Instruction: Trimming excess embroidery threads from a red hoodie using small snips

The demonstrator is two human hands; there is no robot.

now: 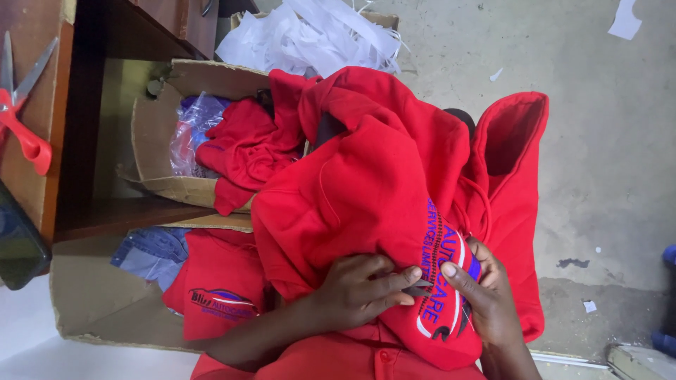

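left hand (355, 292) and right hand (486, 295), fingers curled shut, pinching the printed patch of a red hoodie (366, 183) bunched on the lap. probably soft, light, floppy; best gripped by gathered folds. beyond, cardboard box (151, 134) of clothes.

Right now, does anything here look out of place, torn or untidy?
Yes. The cardboard box under the desk is torn and sagging, with red garments spilling over its edge. White paper scraps litter the concrete floor. Both hands, left hand and right hand, pinch the red hoodie.
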